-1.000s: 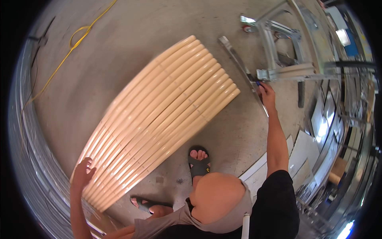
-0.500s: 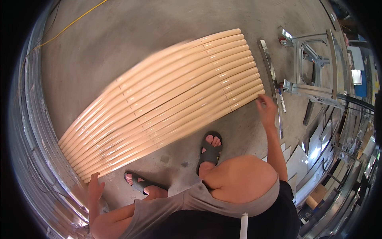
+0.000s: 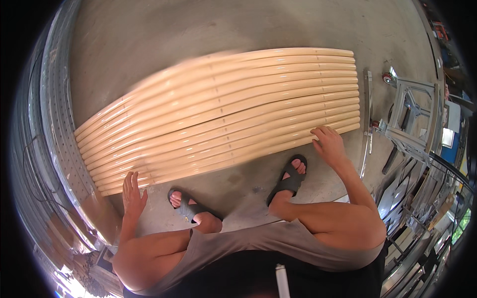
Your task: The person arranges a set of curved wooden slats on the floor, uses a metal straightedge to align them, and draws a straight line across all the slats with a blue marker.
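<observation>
A row of cream-coloured tubes (image 3: 218, 114) lies side by side on the concrete floor in front of my feet, with small dark marks across them in lines. My left hand (image 3: 133, 194) is at the near edge, toward the left end, its fingers stretched out and the tips over the nearest tubes. Toward the right end, my right hand (image 3: 330, 145) has its fingers loosely bent and apart, at the nearest tube. Neither hand is wrapped round a tube. Whether the fingertips press on them I cannot tell.
Long perforated metal profiles (image 3: 60, 99) are stacked along the left. A metal strip (image 3: 367, 114) lies just past the tubes' right ends. Beyond it is a metal frame on casters (image 3: 412, 114), with assorted panels and bars behind. My sandalled feet (image 3: 288, 179) stand close to the tubes.
The view has turned, so the tubes lie more level across it. Both hands have shifted inward along the near edge from the tubes' ends, and the left fingers have straightened.
</observation>
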The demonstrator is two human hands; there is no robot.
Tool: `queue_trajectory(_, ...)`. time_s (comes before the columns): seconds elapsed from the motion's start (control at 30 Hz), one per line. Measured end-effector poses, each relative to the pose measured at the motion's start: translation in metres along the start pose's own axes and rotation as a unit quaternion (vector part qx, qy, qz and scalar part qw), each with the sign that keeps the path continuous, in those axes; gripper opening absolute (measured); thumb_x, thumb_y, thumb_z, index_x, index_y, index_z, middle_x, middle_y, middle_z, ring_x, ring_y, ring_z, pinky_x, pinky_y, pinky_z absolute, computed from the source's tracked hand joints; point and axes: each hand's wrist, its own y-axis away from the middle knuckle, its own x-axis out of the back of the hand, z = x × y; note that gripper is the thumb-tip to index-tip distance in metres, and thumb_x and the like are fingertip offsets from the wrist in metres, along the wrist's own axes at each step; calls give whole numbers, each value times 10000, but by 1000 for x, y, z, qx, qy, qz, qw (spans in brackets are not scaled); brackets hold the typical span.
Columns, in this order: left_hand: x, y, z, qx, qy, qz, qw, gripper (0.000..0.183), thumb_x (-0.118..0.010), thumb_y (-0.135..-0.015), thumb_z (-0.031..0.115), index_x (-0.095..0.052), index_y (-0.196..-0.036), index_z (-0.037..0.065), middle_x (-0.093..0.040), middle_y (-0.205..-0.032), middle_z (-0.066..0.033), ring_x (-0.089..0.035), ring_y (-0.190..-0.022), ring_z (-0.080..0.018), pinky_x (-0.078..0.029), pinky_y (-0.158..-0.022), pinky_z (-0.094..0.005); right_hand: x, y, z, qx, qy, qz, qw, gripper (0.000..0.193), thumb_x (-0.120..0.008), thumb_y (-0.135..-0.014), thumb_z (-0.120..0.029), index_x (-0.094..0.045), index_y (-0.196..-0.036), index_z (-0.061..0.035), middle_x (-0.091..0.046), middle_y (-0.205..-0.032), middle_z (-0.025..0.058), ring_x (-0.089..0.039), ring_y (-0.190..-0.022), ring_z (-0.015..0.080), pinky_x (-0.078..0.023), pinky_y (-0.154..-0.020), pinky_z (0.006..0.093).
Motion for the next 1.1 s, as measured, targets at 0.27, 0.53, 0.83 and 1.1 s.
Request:
queue_trajectory(0.27, 0, 1, -36, 5, -40, -48, 998, 907, -775, -721, 72, -287, -1487, 62, -327, -1482, -201, -338, -1364, -399, -323, -1144, -474, 19, 3, -55, 52, 50, -103, 992, 362, -683, -748, -27, -601, -1100, -47, -606, -1084, 106, -591, -1037, 299, -469, -882, 409)
queue_trajectory(0.53, -31, 2, -72, 2, -61, -19, 998, 954, -831, -663, 149, -319, -1463, 63, -370, -1436, -188, -353, -1365, -356, -324, -1153, -474, 37, -16, -107, 44, 100, -235, 966, 477, -624, -785, -42, -542, -1255, -24, -550, -1287, 152, -528, -1211, 308, -424, -1001, 420)
queue_trajectory(0.83, -6, -13, -87, -36, -56, -19, 998, 1086, -863, -647, 200, -233, -1513, 14, -324, -1485, -189, -303, -1402, -361, -244, -1203, -478, -42, -41, -164, 81, 201, -48, 975, 551, -583, -847, -103, -454, -1374, -5, -463, -1410, 196, -467, -1292, 310, -406, -1003, 436)
queue_trajectory(1.1, 4, -3, -98, -90, -22, -11, 996, 1045, -853, -670, 157, -245, -1513, 39, -297, -1500, -206, -306, -1396, -382, -254, -1188, -490, -51, -47, -192, -49, 103, -98, 989, 324, -600, -838, -94, -548, -1153, -41, -560, -1110, 118, -564, -1065, 258, -456, -859, 386)
